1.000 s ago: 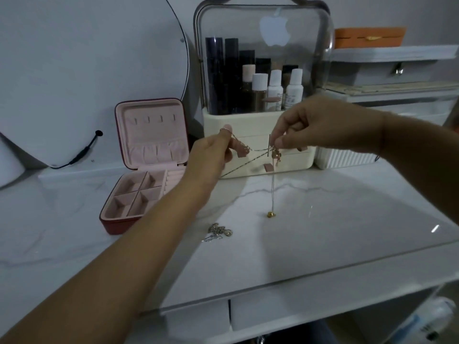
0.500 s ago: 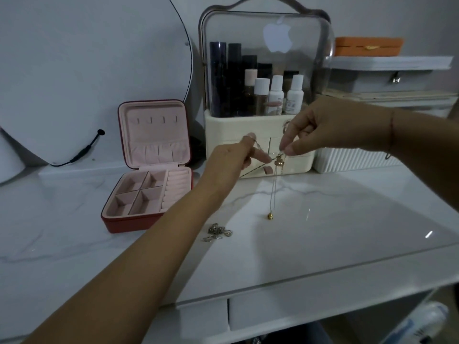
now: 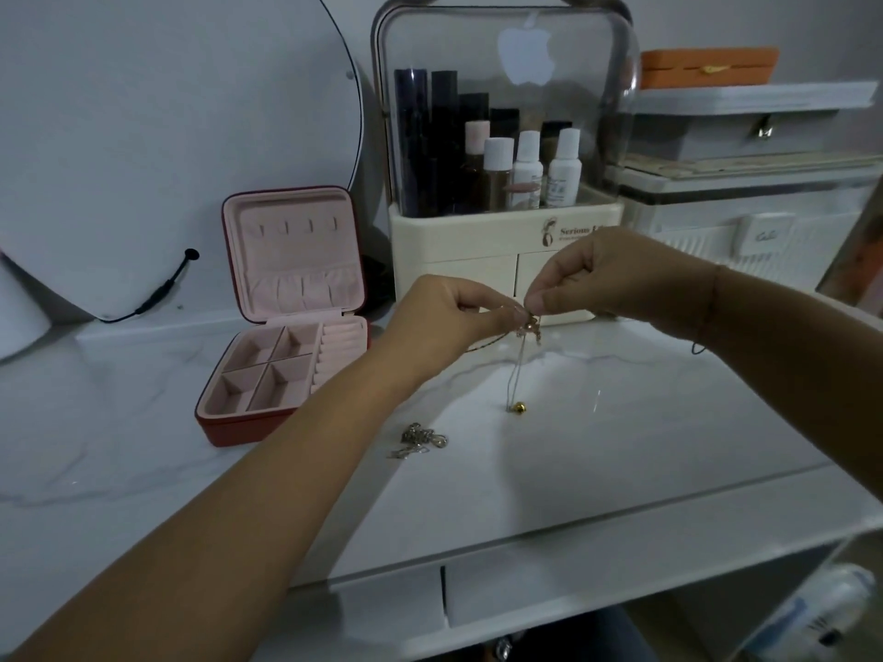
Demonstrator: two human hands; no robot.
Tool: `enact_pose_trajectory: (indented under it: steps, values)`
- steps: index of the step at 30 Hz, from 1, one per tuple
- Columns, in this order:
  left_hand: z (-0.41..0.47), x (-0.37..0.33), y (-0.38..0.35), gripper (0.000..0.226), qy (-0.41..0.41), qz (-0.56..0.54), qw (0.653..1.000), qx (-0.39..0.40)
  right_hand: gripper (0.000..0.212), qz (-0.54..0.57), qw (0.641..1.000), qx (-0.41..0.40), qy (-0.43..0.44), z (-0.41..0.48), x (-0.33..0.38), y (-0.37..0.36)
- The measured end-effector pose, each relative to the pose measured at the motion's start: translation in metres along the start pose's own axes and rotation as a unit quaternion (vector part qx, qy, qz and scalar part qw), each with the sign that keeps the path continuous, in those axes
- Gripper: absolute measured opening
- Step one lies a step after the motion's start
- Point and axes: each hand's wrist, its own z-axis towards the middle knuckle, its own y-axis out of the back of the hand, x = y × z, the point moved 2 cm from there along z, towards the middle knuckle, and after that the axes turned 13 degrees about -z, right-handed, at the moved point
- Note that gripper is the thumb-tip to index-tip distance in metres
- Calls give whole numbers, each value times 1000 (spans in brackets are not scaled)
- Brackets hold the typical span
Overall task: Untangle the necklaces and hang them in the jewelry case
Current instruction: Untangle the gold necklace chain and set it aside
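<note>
A thin gold necklace (image 3: 520, 370) hangs above the white marble table, its small gold bead (image 3: 519, 407) resting on the surface. My left hand (image 3: 446, 317) and my right hand (image 3: 602, 279) both pinch the necklace at its tangled top, fingertips almost touching. A second, silver necklace (image 3: 420, 441) lies bunched on the table below my left forearm. The red jewelry case (image 3: 286, 327) with pink lining stands open at the left, its lid upright with several small hooks and nothing hanging on them.
A cream cosmetics organizer (image 3: 501, 250) with a clear dome and bottles stands right behind my hands. A round white mirror (image 3: 167, 136) leans at the back left. White storage boxes (image 3: 745, 207) and an orange box (image 3: 707, 66) sit at the right. The table's front edge (image 3: 621, 566) runs below.
My hands have come together: the left hand moved right toward the right hand, and the stretch of chain between them has closed. Both hands dropped slightly.
</note>
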Motion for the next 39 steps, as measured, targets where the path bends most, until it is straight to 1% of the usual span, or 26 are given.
enact_pose_trajectory:
  steps: [2, 4, 6, 8, 9, 11, 14, 16, 20, 22, 25, 26, 28, 30, 31, 32, 33, 35, 37, 39]
  values:
    - [1, 0, -1, 22, 15, -11, 999, -32, 4, 24, 1000, -7, -12, 0, -5, -1]
    - [4, 2, 4, 33, 73, -25, 992, -95, 3, 56, 998, -7, -23, 0, -13, -4]
    - [9, 5, 12, 34, 125, -112, 978, -124, 7, 89, 995, 14, -46, -3, -23, -10]
    - [14, 7, 16, 32, 154, -205, 961, -106, 13, 110, 991, 51, -59, -5, -32, -18]
    - [16, 9, 17, 31, 166, -226, 955, -95, 15, 117, 989, 65, -64, -5, -36, -22]
    - [19, 14, 15, 29, 189, -230, 952, -75, 18, 130, 985, 76, -82, -4, -45, -29]
    - [22, 21, 13, 28, 202, -183, 960, -68, 19, 122, 985, 65, -108, 0, -60, -38]
    - [25, 24, 14, 28, 193, -143, 968, -72, 17, 112, 987, 34, -111, 2, -69, -40]
    - [28, 33, 18, 26, 168, -79, 977, -102, 14, 77, 990, -60, -104, 11, -86, -43]
    - [30, 39, 16, 26, 149, -35, 982, -112, 14, 69, 989, -84, -99, 16, -93, -47]
    - [31, 45, 12, 26, 110, 25, 986, -126, 20, 56, 989, -103, -94, 22, -99, -54]
    - [32, 47, 12, 26, 102, 44, 986, -128, 21, 40, 989, -109, -92, 25, -101, -56]
    - [30, 47, 12, 23, 90, 107, 983, -122, 19, -38, 988, -130, -76, 24, -98, -57]
    - [27, 50, 14, 16, 75, 190, 972, -113, 15, -126, 979, -152, -43, 20, -88, -57]
    - [26, 51, 15, 13, 61, 222, 967, -112, 13, -151, 976, -157, -21, 19, -80, -57]
    - [25, 51, 16, 10, 46, 241, 963, -112, 10, -161, 976, -149, 4, 18, -72, -58]
    - [24, 50, 16, 7, 32, 251, 961, -110, 8, -156, 980, -124, 26, 18, -64, -59]
    - [21, 49, 15, 5, 28, 250, 964, -82, 10, -137, 988, -42, 50, 21, -50, -67]
    - [19, 52, 12, 7, 52, 244, 968, -27, 17, -151, 987, 20, 46, 27, -44, -76]
    - [16, 56, 10, 10, 75, 246, 966, 17, 15, -160, 986, 33, 35, 32, -45, -83]
